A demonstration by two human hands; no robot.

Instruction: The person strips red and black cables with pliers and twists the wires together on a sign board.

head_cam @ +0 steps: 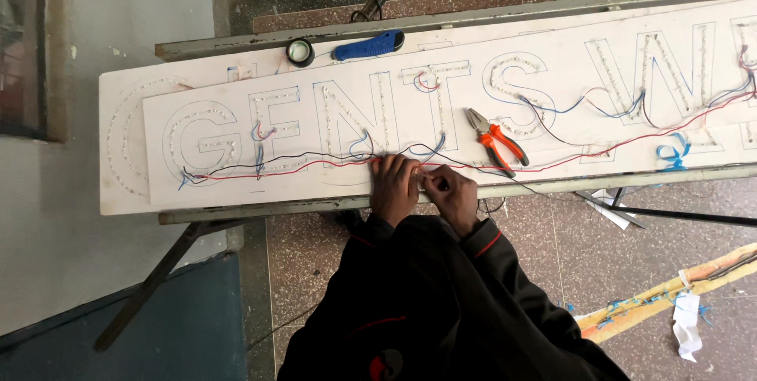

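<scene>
A long white sign board [236, 184] with outlined letters lies across a metal stand. Red, black and blue wires [300, 165] run along its near edge. My left hand [394, 188] and my right hand [451, 194] meet at that edge, fingers pinched together on the wires where they cross. What lies between the fingertips is too small to tell. Orange-handled pliers [495, 141] lie on the board just right of my right hand.
A roll of black tape [300, 52] and a blue-handled tool [367, 46] rest on the board's far edge. A blue wire bundle [672, 152] sits to the right. Wire scraps and a yellow strip [670, 294] litter the floor at right. Stand legs [150, 282] slant at left.
</scene>
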